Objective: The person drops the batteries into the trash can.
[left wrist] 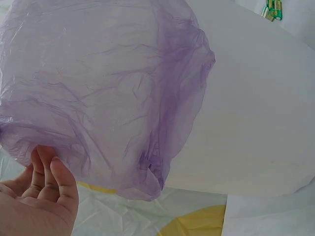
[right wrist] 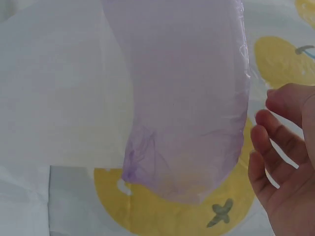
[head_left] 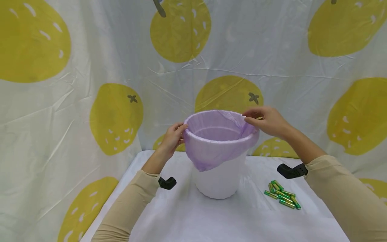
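A white trash can [head_left: 218,181] stands upright on the white cloth. Over its rim is folded a thin purple trash bag [head_left: 208,156], which lines the inside and hangs down unevenly outside. My left hand [head_left: 173,138] grips the bag at the left of the rim; in the left wrist view, fingers [left wrist: 61,179] reach under the bag's loose edge. At the right rear of the rim is my right hand [head_left: 267,121], its fingers loosely bent. The right wrist view shows those fingertips [right wrist: 261,132] just beside the bag [right wrist: 189,113], with nothing between thumb and fingers.
Several green and gold batteries [head_left: 284,195] lie in a loose pile to the right of the can. Behind and left hangs a white curtain [head_left: 169,87] printed with yellow fruit. Black wrist devices [head_left: 291,170] stick out near both sleeves.
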Demonstrator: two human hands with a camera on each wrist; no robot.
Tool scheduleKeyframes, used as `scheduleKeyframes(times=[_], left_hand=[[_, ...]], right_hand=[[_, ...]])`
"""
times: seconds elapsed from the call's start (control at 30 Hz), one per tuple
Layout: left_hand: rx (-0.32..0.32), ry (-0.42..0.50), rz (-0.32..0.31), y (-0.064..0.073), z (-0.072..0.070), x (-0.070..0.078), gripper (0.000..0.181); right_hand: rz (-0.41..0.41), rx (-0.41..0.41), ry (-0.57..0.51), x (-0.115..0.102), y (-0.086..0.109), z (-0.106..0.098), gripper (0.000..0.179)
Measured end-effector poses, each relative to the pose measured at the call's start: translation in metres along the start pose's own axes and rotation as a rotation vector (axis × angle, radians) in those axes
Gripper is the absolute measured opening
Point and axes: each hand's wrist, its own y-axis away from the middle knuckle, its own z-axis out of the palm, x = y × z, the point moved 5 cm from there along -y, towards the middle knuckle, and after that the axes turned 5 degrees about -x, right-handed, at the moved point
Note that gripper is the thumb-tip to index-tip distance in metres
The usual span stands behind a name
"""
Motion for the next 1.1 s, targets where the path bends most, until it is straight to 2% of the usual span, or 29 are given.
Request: scheduleKeyframes(times=[0.33, 0.57, 0.77, 1.1], left_hand=[[0.01, -0.002, -0.011, 0.001, -0.004, -0.004, 0.046], [0.012, 0.004, -0.006, 0.001, -0.004, -0.004, 0.046], [0.017, 0.017, -0.007, 0.0, -0.005, -0.005, 0.043], [0.039, 0.019, -0.003, -0.001, -0.007, -0.005, 0.043]], right_hand=[[-0.025, 0.007, 0.001, 0.008, 0.018, -0.007, 0.025], [-0.015, 0.046, 0.019, 0.016, 0.031, -0.009, 0.021], [-0.015, 0.053, 0.011, 0.021, 0.042, -0.007, 0.018], [-0.064, 0.071, 0.02, 0.03, 0.056, -0.002, 0.018]])
